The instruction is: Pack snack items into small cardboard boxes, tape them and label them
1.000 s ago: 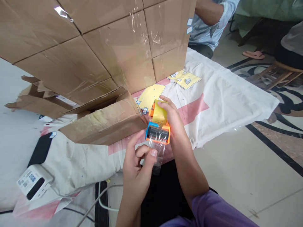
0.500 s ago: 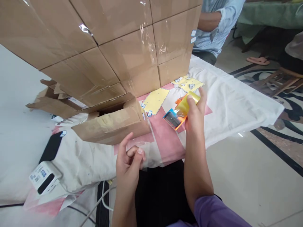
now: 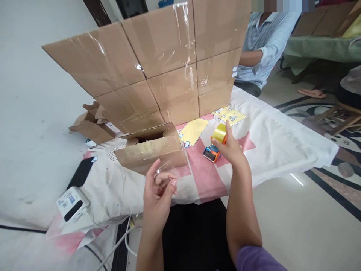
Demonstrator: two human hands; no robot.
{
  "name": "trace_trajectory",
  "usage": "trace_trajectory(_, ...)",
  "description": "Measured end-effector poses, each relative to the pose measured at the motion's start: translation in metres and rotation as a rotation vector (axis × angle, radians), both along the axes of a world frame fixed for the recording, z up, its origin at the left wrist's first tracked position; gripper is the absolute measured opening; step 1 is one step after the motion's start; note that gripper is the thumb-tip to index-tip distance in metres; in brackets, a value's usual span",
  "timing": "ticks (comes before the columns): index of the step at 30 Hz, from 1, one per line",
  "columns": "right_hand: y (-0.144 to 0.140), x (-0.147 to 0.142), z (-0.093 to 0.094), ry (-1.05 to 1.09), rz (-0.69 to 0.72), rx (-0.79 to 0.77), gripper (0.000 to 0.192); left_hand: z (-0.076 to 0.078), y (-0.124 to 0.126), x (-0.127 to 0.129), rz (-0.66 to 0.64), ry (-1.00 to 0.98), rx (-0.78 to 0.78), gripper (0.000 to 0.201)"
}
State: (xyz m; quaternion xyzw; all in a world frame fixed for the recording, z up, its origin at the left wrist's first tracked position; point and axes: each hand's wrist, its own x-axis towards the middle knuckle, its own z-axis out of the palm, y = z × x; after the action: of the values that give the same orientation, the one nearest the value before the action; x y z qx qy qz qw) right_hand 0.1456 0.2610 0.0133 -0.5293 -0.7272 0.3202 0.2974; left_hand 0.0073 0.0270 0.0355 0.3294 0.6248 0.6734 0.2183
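Note:
My right hand (image 3: 232, 148) has its thumb and fingers around an orange-and-blue tape dispenser (image 3: 214, 152) with a yellowish tape roll. The dispenser is low over the pink-and-white cloth; I cannot tell whether it touches. Close to my body, my left hand (image 3: 159, 195) pinches a strip of clear tape (image 3: 167, 166), its index finger pointing up. Just beyond that hand is an open cardboard box (image 3: 152, 152). Yellow card pieces, one being a flat sheet (image 3: 194, 131), lie between the box and the dispenser.
A tall taped cardboard panel (image 3: 172, 67) stands across the table's back. To the left are a black phone (image 3: 80, 173), a white device (image 3: 73, 204) and another open carton (image 3: 93, 124). Behind the panel's right edge is a person in a light blue shirt (image 3: 278, 47).
My right hand has lowered the tape dispenser toward the cloth and turned it more upright. The left hand keeps its pinch on the tape strip. The view has tilted up.

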Motion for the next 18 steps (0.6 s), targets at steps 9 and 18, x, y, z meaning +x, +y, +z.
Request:
trace_trajectory(9, -0.112, -0.008, 0.08, 0.341, 0.435, 0.188, 0.032, 0.023, -0.023, 0.01, -0.089, 0.057, -0.044, 0.067)
trace_trajectory(18, -0.158, -0.02, 0.1, 0.506, 0.688, 0.204, 0.015, 0.03, -0.051, 0.006, -0.134, 0.206, -0.162, 0.07)
